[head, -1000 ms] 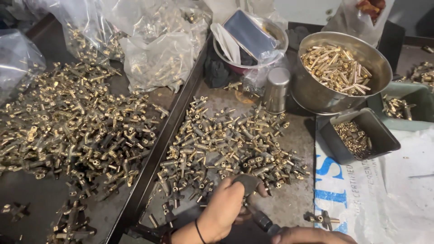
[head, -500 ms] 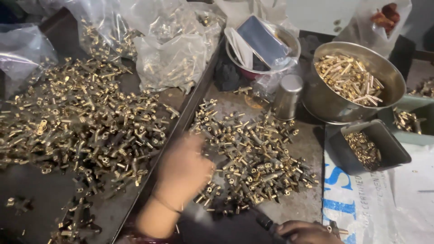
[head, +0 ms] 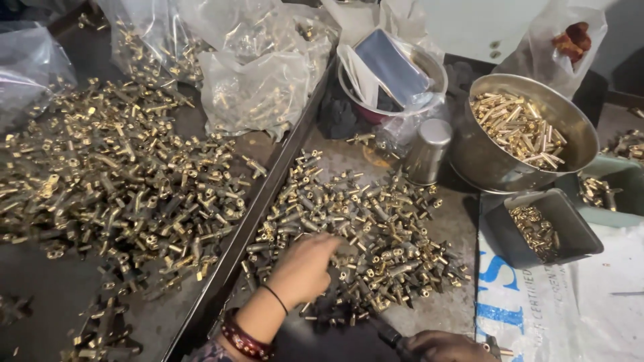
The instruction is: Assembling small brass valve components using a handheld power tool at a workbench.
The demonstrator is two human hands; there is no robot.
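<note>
Dark worktable (head: pixel 443 315) holds heaped brass fittings (head: pixel 362 234); left hand (head: pixel 305 268), fingers loosely curled, rests on heap, prob. to pick one; right hand (head: pixel 446 347) grips dark tool (head: pixel 390 336) at btm edge.

Steel cup (head: pixel 427 151), plastic bags (head: pixel 258 87), steel bowl (head: pixel 496 167).

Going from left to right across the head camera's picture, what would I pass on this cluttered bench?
Big heap of brass fittings on the dark tray → left hand on the smaller middle pile → small steel cup → large steel bowl of brass pins.
</note>
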